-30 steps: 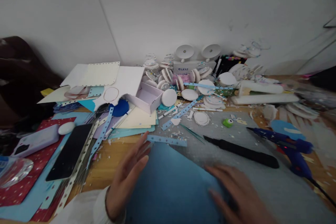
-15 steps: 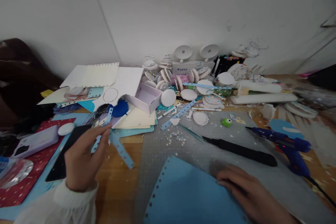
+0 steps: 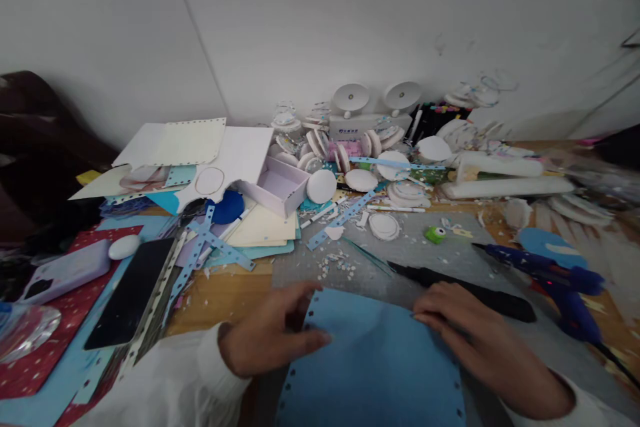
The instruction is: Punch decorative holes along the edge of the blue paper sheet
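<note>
A blue sheet of paper [image 3: 370, 360] with punched holes along both side edges lies in front of me, slightly bowed. My right hand [image 3: 480, 340] pinches its far right corner between thumb and fingers. At the far left corner is my left hand [image 3: 275, 330], thumb and forefinger spread apart, the thumb over the sheet's left margin and the forefinger by the corner. Whether it presses on the paper I cannot tell. Punched light-blue strips [image 3: 220, 243] lie crossed on the table beyond my left hand.
A black-handled craft knife [image 3: 460, 287], tweezers [image 3: 367, 255] and a small green punch [image 3: 435, 234] lie on the grey cutting mat [image 3: 300, 273]. A blue glue gun [image 3: 550, 273] is at right, a dark phone [image 3: 133, 293] at left. White discs and an open box [image 3: 283, 187] crowd the back.
My left hand has let go of the light-blue strip at the left and moved right to the blue sheet. The right hand still grips the sheet, whose right punched edge now shows.
</note>
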`<state>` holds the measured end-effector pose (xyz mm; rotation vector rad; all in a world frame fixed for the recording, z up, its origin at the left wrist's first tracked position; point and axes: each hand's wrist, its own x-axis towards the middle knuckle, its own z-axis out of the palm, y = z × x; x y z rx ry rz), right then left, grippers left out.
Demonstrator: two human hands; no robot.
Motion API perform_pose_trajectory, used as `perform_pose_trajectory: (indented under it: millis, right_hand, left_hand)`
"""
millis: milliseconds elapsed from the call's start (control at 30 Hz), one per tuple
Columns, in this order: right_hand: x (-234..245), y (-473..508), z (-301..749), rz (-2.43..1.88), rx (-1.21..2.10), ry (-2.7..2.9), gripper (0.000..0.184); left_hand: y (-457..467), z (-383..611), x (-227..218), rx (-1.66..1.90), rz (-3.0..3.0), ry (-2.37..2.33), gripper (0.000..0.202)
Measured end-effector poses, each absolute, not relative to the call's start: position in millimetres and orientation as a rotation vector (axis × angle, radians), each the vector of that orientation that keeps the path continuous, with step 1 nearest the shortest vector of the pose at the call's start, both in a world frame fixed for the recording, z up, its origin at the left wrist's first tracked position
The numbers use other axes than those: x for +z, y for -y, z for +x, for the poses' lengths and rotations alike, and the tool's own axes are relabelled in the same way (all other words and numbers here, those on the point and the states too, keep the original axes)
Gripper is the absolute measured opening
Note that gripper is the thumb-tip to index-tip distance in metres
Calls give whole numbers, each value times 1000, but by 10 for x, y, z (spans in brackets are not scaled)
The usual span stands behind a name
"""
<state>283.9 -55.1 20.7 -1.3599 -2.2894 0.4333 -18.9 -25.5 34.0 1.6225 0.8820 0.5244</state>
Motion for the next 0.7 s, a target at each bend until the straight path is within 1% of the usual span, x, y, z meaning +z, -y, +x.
perform_pose_trajectory:
  millis: [33, 67, 133, 200, 267, 400, 633, 700]
  right_hand:
    - [226, 500, 2872, -1378, 413, 2273, 18]
    - [235, 431, 2921, -1407, 366, 2255, 18]
    - [212, 237, 3058, -1512, 175, 2211, 20]
    - [131, -2, 3214, -1630, -57, 2251, 31]
    - [22, -232, 3345, -1722, -153, 2330, 37]
    - [-104, -495, 3468, -1755, -113, 2326, 21]
    - [51, -466, 3511, -1681, 79, 2349, 11]
    - [157, -430, 3461, -1675, 162, 2268, 14]
  left_hand:
    - [257, -158, 292, 461, 1633, -829, 28]
    - [248, -140, 253, 419, 1654, -799, 23]
    - [215, -135, 207, 373, 1678, -744, 24]
    - [179, -148, 198, 321, 1658, -688, 22]
    - [149, -162, 209, 274, 1640, -627, 20]
    - [95, -171, 234, 207, 1557, -567, 20]
    - [17, -210, 180, 212, 1425, -582, 22]
    - [16, -231, 152, 230, 1377, -589, 26]
